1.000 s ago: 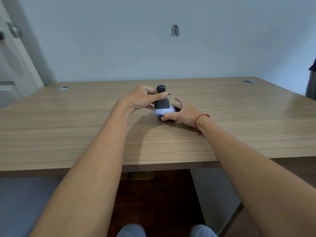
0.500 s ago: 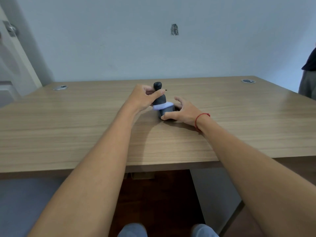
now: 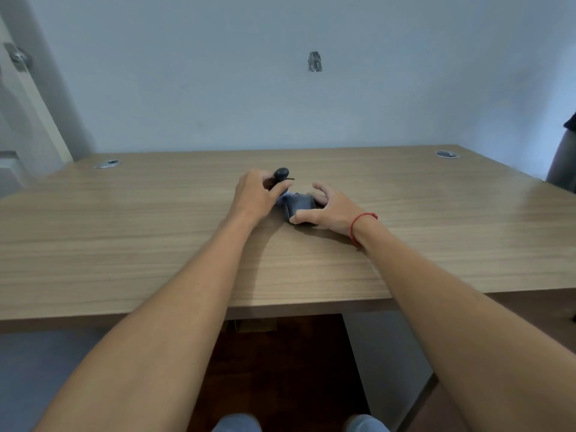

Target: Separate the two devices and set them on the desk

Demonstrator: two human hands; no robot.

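Hands grip a dark gadget (image 3: pixel 294 203) on the desk (image 3: pixel 124 244): left hand (image 3: pixel 257 194) its knobbed top, right hand (image 3: pixel 330 208) its base.

The light wood-grain laminate counter (image 3: pixel 156 244) looks smooth and matt, with two round brushed-metal grommets (image 3: pixel 107 164) near its far corners. The dark grey matt plastic device (image 3: pixel 297 205) has a rounded knob top. A thin red cord bracelet (image 3: pixel 361 224) looks woven.

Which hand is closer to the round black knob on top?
Left. The left hand grips just under the round black knob; the right hand holds the dark base lower down.
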